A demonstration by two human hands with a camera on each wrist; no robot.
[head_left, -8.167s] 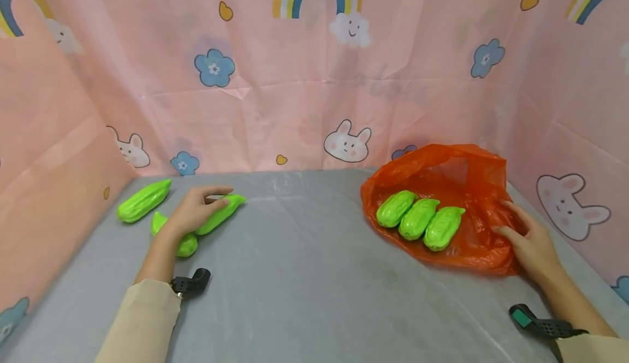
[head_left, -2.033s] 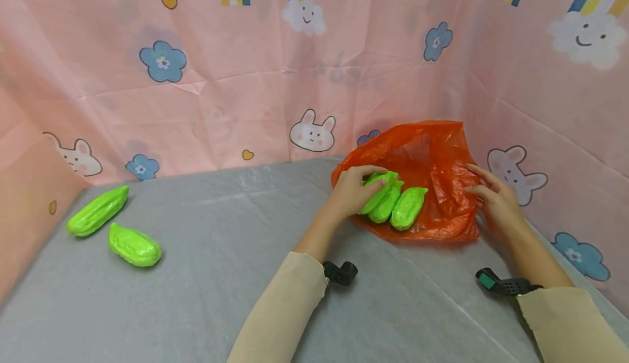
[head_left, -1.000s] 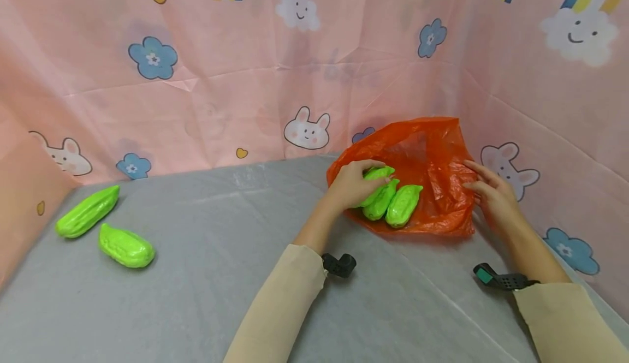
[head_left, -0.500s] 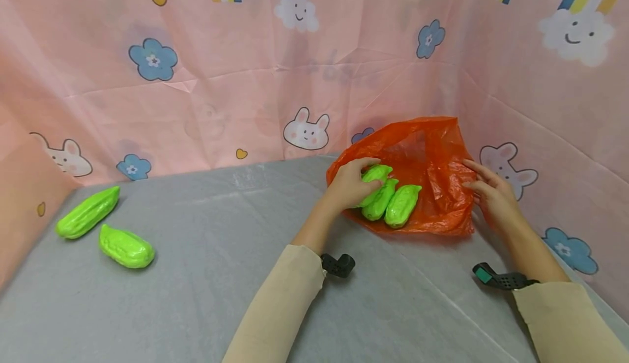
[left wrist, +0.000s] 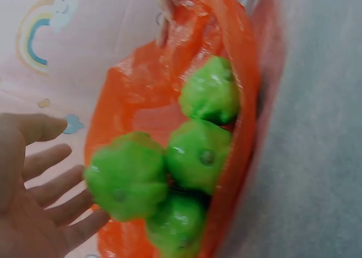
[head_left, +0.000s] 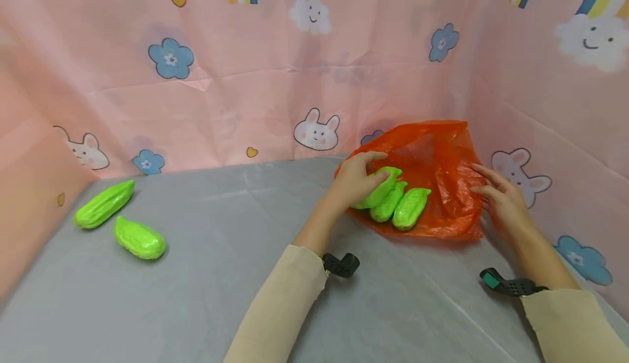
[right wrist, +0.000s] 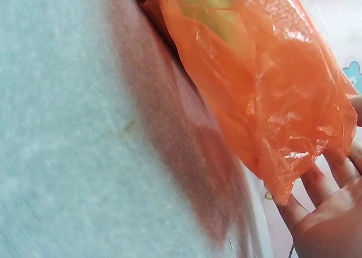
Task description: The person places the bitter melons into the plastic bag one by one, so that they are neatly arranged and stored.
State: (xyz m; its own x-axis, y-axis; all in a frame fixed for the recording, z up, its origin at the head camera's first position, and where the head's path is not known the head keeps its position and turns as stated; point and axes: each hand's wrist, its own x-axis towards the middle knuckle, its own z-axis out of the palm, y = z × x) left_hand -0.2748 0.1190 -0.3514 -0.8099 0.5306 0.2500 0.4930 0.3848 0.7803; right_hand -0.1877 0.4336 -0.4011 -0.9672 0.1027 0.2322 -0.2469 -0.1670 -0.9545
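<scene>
An orange plastic bag [head_left: 427,150] lies on its side at the right, its mouth toward me, with several bright green, ridged bitter melons [head_left: 411,208] in it. My left hand [head_left: 350,182] is at the mouth's left side. In the left wrist view its fingers [left wrist: 59,190] are spread beside the nearest bitter melon [left wrist: 127,176], which rests against the others. My right hand [head_left: 506,204] holds the bag's right side. Its fingers [right wrist: 317,184] go behind the crumpled film in the right wrist view, and their tips are hidden.
Two more bitter melons lie at the left on the grey tabletop [head_left: 221,275]: a long one [head_left: 105,204] and a shorter one [head_left: 140,237] nearer me. Pink printed cloth [head_left: 245,101] hangs close behind and along both sides.
Since the oldest frame, my left hand has brought a bitter melon from the left to the bag. Its fingers have now loosened from it. My right hand stays at the bag.
</scene>
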